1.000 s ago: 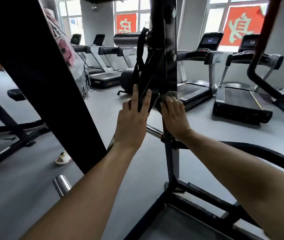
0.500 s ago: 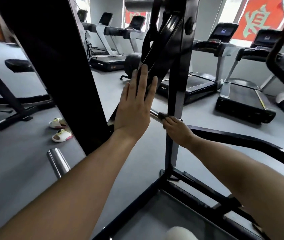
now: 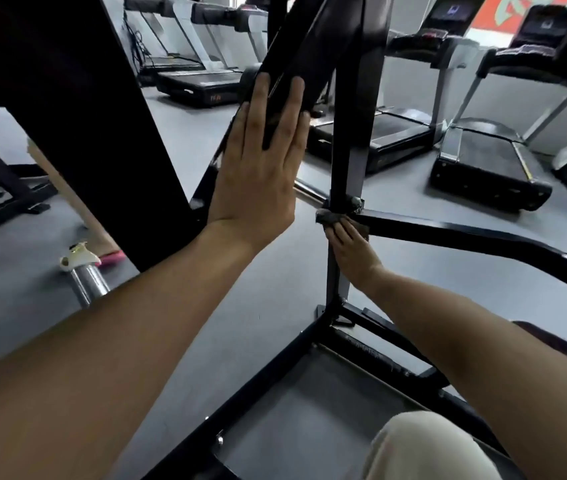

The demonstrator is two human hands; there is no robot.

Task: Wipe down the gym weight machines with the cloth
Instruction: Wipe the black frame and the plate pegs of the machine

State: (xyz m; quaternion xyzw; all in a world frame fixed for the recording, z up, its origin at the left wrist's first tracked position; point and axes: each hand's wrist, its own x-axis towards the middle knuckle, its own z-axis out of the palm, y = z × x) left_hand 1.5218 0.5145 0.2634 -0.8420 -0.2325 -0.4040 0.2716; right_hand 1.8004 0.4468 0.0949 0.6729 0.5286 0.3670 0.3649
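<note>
Small dark grey crumpled cloth (image 3: 334,216): at joint of grey steel upright post (image 3: 348,161) and black horizontal frame bar (image 3: 448,233), just below bolt head (image 3: 356,202)

Risk, judged: cloth pressed, not gripped; may snag on bolt or slip free

Right hand (image 3: 353,252): arm reaching forward, fingers straight, together, pressing cloth

Left hand (image 3: 258,174): flat, fingers straight, slightly spread, bracing on slanted black machine arm (image 3: 309,46); pinch likely if arm pivots

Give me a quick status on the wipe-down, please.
Left hand flat on slanted black bar. Right hand pressing cloth to upright post at crossbar joint. No obstruction seen.
</note>
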